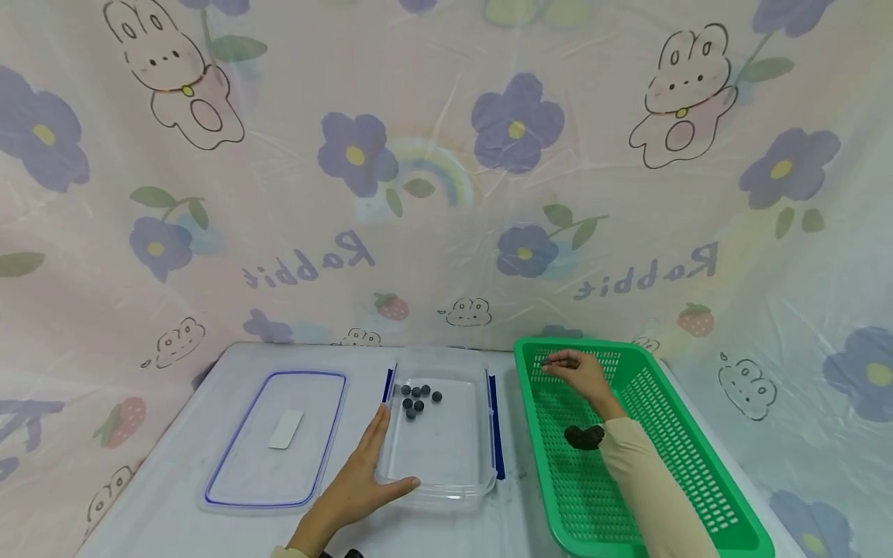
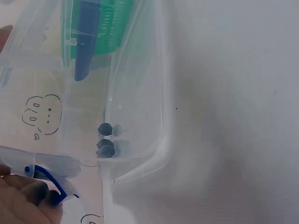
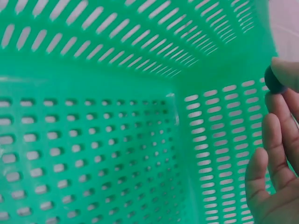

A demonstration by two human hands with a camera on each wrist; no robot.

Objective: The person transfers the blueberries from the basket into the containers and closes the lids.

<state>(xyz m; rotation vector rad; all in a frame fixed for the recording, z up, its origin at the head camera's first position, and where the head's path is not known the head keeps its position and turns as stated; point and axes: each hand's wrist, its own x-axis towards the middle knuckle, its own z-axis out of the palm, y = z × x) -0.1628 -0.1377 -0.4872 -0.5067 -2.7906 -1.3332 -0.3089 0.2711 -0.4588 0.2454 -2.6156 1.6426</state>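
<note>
My right hand (image 1: pixel 582 380) is over the far left part of a green plastic basket (image 1: pixel 544 480). Between its thumb and fingertip it pinches a blueberry (image 3: pixel 274 80), dark and round. Beside the clear plastic container (image 1: pixel 443 457) is my left hand (image 1: pixel 359 480), fingers extended along the left wall and thumb spread toward the near rim. Several dark blueberries (image 1: pixel 416 391) lie inside the container, toward its far left. In the left wrist view, part of the left hand (image 2: pixel 28 200) shows by a blue-edged side latch (image 2: pixel 51 182).
A clear lid (image 1: pixel 307 442) with a blue seal lies flat left of the container, a white rectangular piece (image 1: pixel 286 430) on it. Another blue-edged latch (image 1: pixel 497 434) hangs at the container's right side, facing the basket. Behind the white table (image 1: pixel 167 465) hangs a rabbit-and-flower printed curtain (image 1: pixel 432 256).
</note>
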